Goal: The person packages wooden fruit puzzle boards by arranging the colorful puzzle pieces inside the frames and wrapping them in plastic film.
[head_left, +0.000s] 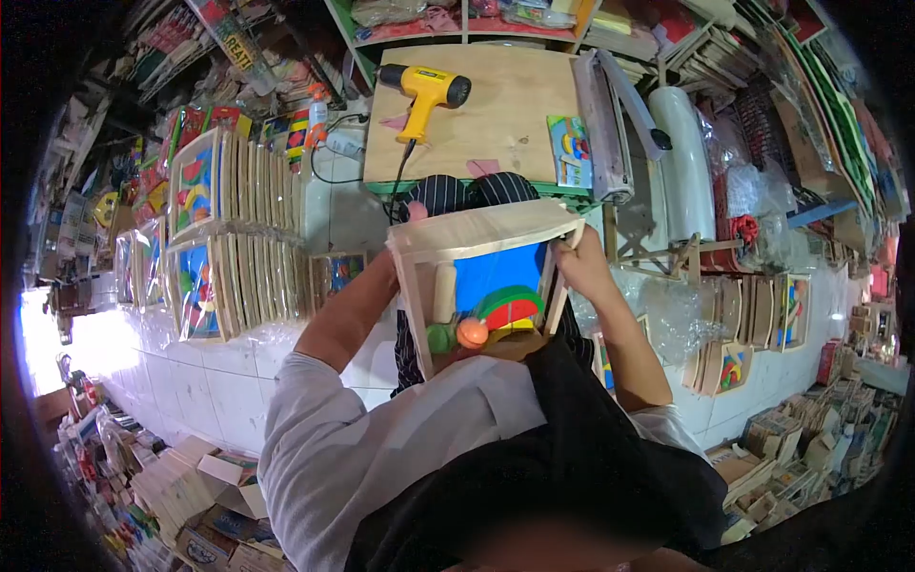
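Above my lap I hold a wooden tray with a blue base, tipped toward me. Inside it lie a plain wooden cylinder, a green piece, an orange ball-like piece and a red and green watermelon-slice piece. A yellow piece shows below the slice. My right hand is closed around the tray's right side wall. At the left side my left hand supports the tray, its fingers mostly hidden behind the frame.
A low wooden table ahead carries a yellow heat gun and a colourful puzzle board. Stacks of wrapped wooden trays stand at left, and more trays at right. A clear plastic roll stands by the table.
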### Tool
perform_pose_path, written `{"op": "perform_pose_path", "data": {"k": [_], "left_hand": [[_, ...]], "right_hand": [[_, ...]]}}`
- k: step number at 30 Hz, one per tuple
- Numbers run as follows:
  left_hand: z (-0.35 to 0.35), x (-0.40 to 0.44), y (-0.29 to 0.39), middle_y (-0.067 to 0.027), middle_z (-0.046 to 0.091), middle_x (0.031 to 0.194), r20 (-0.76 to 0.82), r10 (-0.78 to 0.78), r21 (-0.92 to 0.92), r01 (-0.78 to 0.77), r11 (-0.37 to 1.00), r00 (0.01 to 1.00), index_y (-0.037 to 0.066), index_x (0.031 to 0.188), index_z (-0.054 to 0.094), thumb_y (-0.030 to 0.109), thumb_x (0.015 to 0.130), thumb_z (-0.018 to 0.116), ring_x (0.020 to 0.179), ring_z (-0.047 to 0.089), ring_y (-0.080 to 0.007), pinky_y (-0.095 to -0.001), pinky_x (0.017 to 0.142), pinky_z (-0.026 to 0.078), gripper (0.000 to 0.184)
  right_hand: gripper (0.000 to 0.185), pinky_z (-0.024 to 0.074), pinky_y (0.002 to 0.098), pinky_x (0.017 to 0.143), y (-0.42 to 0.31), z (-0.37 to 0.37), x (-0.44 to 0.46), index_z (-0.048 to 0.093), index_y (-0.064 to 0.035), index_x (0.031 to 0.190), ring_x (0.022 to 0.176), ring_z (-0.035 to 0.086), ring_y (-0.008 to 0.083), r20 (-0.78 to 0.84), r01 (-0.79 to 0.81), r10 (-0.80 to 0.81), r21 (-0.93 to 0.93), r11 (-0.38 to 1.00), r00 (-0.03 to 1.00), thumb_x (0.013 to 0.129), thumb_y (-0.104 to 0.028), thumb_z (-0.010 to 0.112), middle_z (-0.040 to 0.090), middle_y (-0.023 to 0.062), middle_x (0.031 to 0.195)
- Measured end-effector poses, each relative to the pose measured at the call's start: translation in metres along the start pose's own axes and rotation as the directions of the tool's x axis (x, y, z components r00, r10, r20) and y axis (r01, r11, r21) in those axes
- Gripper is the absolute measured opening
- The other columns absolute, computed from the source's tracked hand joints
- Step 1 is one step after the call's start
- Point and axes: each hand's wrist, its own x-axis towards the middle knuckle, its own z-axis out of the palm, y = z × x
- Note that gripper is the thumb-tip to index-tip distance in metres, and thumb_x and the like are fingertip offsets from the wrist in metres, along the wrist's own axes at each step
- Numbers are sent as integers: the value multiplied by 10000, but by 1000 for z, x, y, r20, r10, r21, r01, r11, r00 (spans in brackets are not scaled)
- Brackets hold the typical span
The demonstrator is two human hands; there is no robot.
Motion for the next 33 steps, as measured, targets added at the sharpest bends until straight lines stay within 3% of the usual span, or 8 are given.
{"op": "perform_pose_path", "data": {"k": [8,10,12,16,22,25,31,33], "left_hand": [[2,-15,-10,-113,521,1208,38,44,-29,-43,999,998,20,1283,392,508,736,653,1095,515,-203,-342,946,400,777],[-12,-8,-17,-142,456,1287,164,15,3,-15,1000,986,0,1297,373,711,577,623,1176,452,-247,-391,1018,332,1042],[33,-21,0,-143,461,1281,280,127,-204,-70,976,951,-4,1303,365,756,538,597,1170,458,-250,-393,1015,334,1103],[17,-30,3,-171,469,1264,0,92,157,-91,983,996,-32,1288,371,630,617,653,1156,469,-268,-408,998,357,985],[12,-34,1,-172,510,1201,-65,129,123,-120,985,990,-17,1219,448,481,668,643,1072,527,-292,-432,934,419,768],[10,-39,-6,-166,537,1146,-205,216,75,-204,976,955,-10,1169,472,446,714,634,1032,546,-284,-423,910,437,664],[23,-44,-6,-82,592,903,-279,249,16,-254,967,928,15,1029,536,417,731,675,818,598,-168,-307,699,513,520],[1,-38,-3,-48,573,855,-27,226,16,-226,974,974,60,932,522,476,723,666,787,580,-146,-299,684,498,487]], "right_hand": [[363,459,307,698,0,-2,-8,543,40,1020,736,581,242,27,-30,31,-11,999,999,678,-11,435,613,174,818],[373,459,308,702,-2,-5,-10,542,37,1027,741,583,242,45,-95,97,-35,995,994,674,-8,430,615,171,823],[362,459,310,701,4,-3,-11,550,42,1011,740,587,247,9,-73,73,-12,997,997,671,-5,436,618,170,823],[337,460,314,697,19,-4,-15,558,46,992,733,591,254,-41,-11,10,-18,1000,999,675,-5,453,616,175,809],[312,462,322,676,19,-5,-16,559,57,968,720,593,256,-59,-79,77,-24,997,995,677,-7,467,611,178,788],[307,462,323,646,26,-3,-15,555,61,964,691,590,248,-63,-54,49,-85,995,997,677,-7,468,605,177,769],[286,459,330,599,19,0,-12,555,67,935,640,585,242,-47,-96,92,-78,992,995,675,-25,478,592,174,720],[282,459,332,594,19,2,-12,554,69,927,635,584,242,-42,-107,103,-102,989,994,675,-34,480,590,172,709]]}}
